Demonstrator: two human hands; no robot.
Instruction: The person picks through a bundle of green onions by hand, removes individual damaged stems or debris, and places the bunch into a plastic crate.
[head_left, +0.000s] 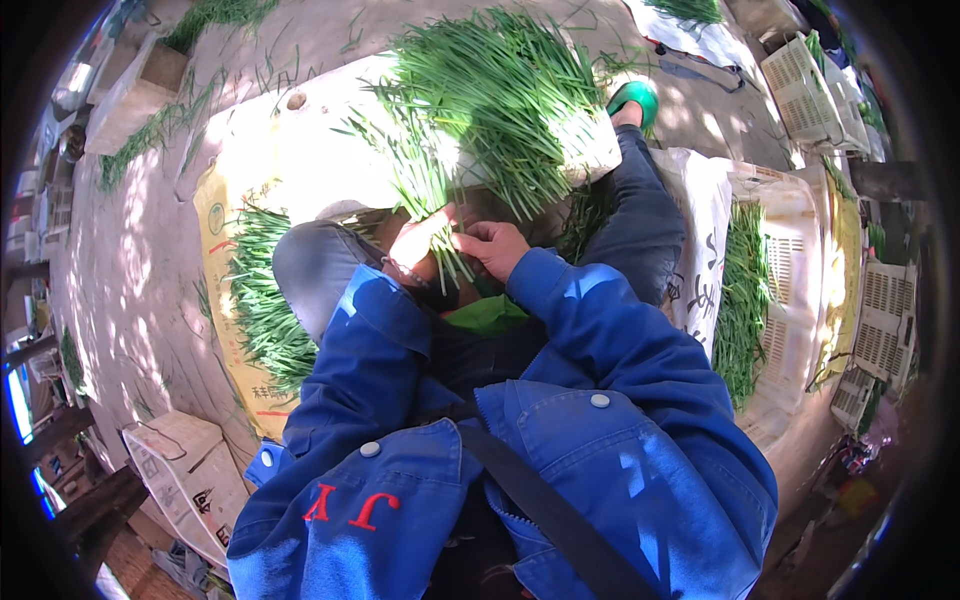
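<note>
My left hand (420, 238) is closed around the stems of a small bunch of long green stalks (417, 169), perhaps garlic chives, whose leafy tops fan away from me. My right hand (495, 246) is beside the lower stems, fingertips bent in at them; whether it pinches a stalk I cannot tell. Beyond both hands, a large pile of the same greens (502, 97) lies on a sunlit white board or box (330, 165). More greens (266, 300) rest on a yellow printed sack at the left.
At the right, a white plastic crate (795, 277) holds greens (739, 315) beside a white sack (694, 225). A foam box (187, 465) stands lower left, another box (139, 97) upper left. My knees flank the board. Loose stalks litter the floor; perforated crates (806, 94) stand upper right.
</note>
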